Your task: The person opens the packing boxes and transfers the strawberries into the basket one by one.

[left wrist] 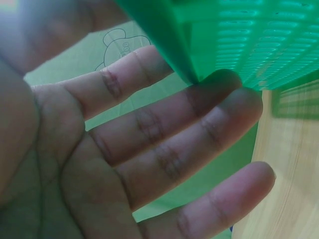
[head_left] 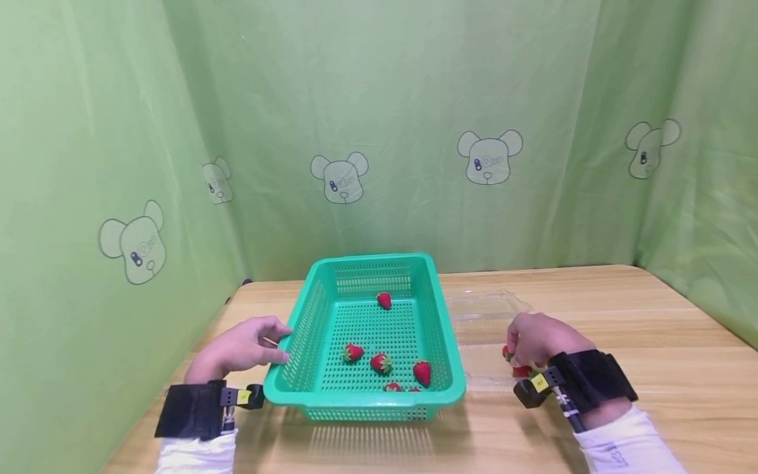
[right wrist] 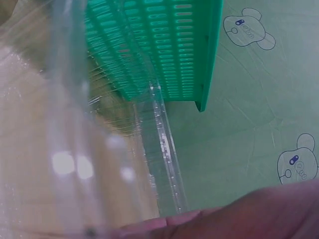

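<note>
A green plastic basket [head_left: 447,329] stands on the table with several red strawberries [head_left: 381,363] spread over its floor. My left hand [head_left: 249,345] is at its left rim. In the left wrist view the fingers [left wrist: 169,159] are spread and fairly straight, some touching beneath the rim. To the right of the basket lies a clear plastic box [head_left: 482,329]. My right hand [head_left: 545,339] reaches down into it, fingertips beside a strawberry [head_left: 506,353], with another strawberry [head_left: 521,371] under the hand. Whether it pinches one is hidden; the right wrist view shows only the hand's edge [right wrist: 259,214].
The wooden table [head_left: 669,368] extends right of the box. A green curtain [head_left: 408,131] with mouse-head drawings hangs behind the table and along both sides. The box's clear plastic wall [right wrist: 164,139] stands near my right hand.
</note>
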Action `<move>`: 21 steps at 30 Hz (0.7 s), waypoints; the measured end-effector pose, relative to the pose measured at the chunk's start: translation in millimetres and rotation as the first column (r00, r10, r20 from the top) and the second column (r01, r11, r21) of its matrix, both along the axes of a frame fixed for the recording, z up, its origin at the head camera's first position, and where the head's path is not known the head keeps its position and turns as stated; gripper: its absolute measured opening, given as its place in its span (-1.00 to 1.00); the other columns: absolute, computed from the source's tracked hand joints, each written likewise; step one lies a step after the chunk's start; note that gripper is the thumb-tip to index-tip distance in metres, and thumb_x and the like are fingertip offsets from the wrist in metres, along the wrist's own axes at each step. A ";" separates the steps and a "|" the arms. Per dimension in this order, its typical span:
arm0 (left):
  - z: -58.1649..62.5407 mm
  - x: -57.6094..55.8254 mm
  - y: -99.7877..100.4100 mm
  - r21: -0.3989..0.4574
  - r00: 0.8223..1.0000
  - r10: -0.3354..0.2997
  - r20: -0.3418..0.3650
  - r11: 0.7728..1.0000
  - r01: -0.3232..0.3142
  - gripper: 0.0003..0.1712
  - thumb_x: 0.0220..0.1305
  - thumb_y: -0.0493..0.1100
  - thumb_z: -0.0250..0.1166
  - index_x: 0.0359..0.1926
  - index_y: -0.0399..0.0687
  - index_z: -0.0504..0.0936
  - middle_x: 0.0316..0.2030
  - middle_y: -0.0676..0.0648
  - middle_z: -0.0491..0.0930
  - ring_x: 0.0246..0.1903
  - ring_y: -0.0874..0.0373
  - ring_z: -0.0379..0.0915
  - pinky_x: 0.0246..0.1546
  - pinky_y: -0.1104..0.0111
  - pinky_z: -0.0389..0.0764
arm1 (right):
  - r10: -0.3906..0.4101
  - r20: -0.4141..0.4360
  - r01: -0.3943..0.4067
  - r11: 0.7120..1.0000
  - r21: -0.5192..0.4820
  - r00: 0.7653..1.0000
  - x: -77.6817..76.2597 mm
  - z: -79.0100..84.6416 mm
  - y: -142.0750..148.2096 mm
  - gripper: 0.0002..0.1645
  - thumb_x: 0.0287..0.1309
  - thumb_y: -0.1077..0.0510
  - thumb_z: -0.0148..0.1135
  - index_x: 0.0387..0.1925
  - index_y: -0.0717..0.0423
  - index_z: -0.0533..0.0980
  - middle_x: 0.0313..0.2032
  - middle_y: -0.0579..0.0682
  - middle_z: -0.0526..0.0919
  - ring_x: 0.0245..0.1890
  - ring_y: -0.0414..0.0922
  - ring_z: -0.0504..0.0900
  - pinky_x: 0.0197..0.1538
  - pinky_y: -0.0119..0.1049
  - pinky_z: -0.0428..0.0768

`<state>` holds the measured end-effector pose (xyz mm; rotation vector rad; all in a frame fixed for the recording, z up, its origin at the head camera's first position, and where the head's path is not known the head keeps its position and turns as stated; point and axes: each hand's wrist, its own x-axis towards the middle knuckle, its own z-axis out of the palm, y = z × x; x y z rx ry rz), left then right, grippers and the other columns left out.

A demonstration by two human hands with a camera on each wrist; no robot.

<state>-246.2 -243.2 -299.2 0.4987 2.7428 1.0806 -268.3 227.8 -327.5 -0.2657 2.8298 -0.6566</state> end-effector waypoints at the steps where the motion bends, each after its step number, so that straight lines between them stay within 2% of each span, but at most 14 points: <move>1: 0.1 0.1 0.2 -0.001 1.000 -0.002 -0.001 1.000 0.002 -0.56 0.05 -0.20 0.39 -0.05 -0.25 0.50 -0.02 -0.29 0.57 -0.02 -0.23 0.48 -0.06 -0.06 0.59 | -0.002 0.001 0.002 1.000 -0.004 1.000 0.2 -0.7 -0.5 -0.80 -0.19 0.37 0.37 -0.53 0.14 0.49 -0.59 -0.04 0.64 -0.59 -0.09 0.45 -0.53 -0.33 0.42; 8: 0.8 0.7 1.5 -0.005 1.000 -0.004 -0.003 1.000 0.004 -0.58 0.06 -0.20 0.39 -0.06 -0.26 0.50 -0.02 -0.29 0.57 -0.02 -0.24 0.49 -0.06 -0.05 0.60 | -0.014 -0.005 0.014 1.000 -0.020 1.000 0.3 -7.4 -5.3 -0.76 -0.38 0.50 0.27 -0.62 0.16 0.50 -0.67 -0.03 0.55 -0.61 -0.10 0.47 -0.55 -0.36 0.48; 12: 0.7 0.2 1.4 -0.003 1.000 0.000 0.002 1.000 0.000 -0.59 0.07 -0.20 0.38 -0.07 -0.24 0.50 -0.01 -0.29 0.56 -0.01 -0.24 0.47 -0.06 -0.05 0.60 | 0.011 -0.013 -0.011 1.000 0.002 1.000 -1.0 -9.4 -5.8 -0.76 -0.41 0.52 0.20 -0.68 0.15 0.47 -0.71 -0.06 0.53 -0.64 -0.14 0.46 -0.57 -0.39 0.47; 15: 0.4 -0.5 1.1 -0.002 1.000 0.004 0.003 1.000 -0.004 -0.60 0.06 -0.20 0.38 -0.08 -0.23 0.50 0.00 -0.29 0.56 0.00 -0.24 0.46 -0.04 -0.06 0.58 | 0.035 -0.023 -0.034 0.999 0.027 0.999 -1.2 -9.2 -5.3 -0.76 -0.43 0.48 0.23 -0.69 0.12 0.47 -0.70 -0.07 0.52 -0.65 -0.15 0.45 -0.56 -0.38 0.45; 21: -0.4 -1.2 0.0 0.003 1.000 0.004 0.001 1.000 -0.004 -0.59 0.06 -0.20 0.38 -0.07 -0.24 0.50 0.00 -0.29 0.56 0.00 -0.25 0.46 -0.04 -0.06 0.58 | 0.029 -0.007 -0.029 0.999 0.029 1.000 0.0 -8.4 -5.7 -0.66 -0.66 0.49 0.26 -0.64 0.12 0.51 -0.65 -0.06 0.51 -0.60 -0.11 0.44 -0.55 -0.36 0.44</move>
